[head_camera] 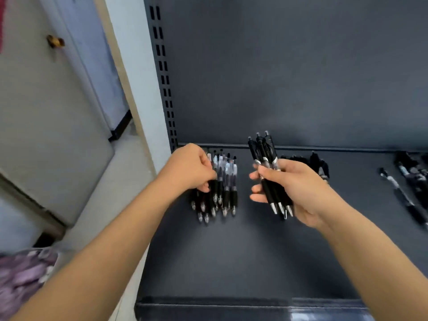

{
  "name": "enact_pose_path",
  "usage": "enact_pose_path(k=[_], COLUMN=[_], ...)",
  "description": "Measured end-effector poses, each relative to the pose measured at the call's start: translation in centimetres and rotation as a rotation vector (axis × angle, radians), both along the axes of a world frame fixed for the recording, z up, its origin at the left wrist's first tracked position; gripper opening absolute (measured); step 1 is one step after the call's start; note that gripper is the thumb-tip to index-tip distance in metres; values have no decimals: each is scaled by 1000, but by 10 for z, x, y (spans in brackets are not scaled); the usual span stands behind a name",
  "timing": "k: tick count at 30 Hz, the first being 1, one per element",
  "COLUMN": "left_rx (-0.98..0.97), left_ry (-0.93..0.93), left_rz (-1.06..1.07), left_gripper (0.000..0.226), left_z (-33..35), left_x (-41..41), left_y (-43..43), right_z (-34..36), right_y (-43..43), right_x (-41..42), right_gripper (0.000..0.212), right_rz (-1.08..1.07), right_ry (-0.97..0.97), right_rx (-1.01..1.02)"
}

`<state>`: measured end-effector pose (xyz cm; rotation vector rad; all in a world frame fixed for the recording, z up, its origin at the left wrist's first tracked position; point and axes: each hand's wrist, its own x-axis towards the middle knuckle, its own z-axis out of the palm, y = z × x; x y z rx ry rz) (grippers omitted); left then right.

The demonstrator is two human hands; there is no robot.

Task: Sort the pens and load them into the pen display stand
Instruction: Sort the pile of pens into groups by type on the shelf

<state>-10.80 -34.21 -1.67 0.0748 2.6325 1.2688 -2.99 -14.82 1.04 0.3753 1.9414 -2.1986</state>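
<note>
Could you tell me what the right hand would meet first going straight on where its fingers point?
Probably the pen pile that the left hand grips; the right hand, holding black pens, may pass above.

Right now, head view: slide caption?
Left hand pinches clear-barrel pens on shelf; right hand holds black pen bundle.

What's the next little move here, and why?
Probably the right hand lowers its bundle of black pens onto the bare shelf right of the pile, kept apart: the pile's pens, which the left hand grips, have clear barrels, so the two look like different sorts.
</note>
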Motion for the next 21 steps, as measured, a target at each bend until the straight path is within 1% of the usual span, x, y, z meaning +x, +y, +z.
enact_pose_path(k=[3,5,9,11,13,15,17,19,21], left_rx=[-103,-110,81,164,159,166,181,246,309], left_ry=[25,69,150,102,57,31,-19,-41,-16], left_rz=[29,17,-82,-171,-260,-336,-364,-316,-212], left_gripper=[17,17,20,29,32,27,21,19,19], left_z=[3,8,31,40,44,46,48,51,52], left_x=[5,10,21,26,30,32,35,35,33], left_y=[1,2,26,48,71,94,115,135,151], right_z=[-2,-2,-1,1,6,10,14,18,20], right_y=[7,11,18,25,32,43,60,80,100], right_x=[-7,-7,1,8,17,23,27,26,19], right_gripper=[16,17,17,17,20,22,21,20,17], right_rz=[52,66,25,9,23,35,38,37,-29], right_ry=[-15,-35,-53,-40,-17,6,31,69,92], right_rx=[-75,-117,-220,-247,-269,-254,-184,-128,-88])
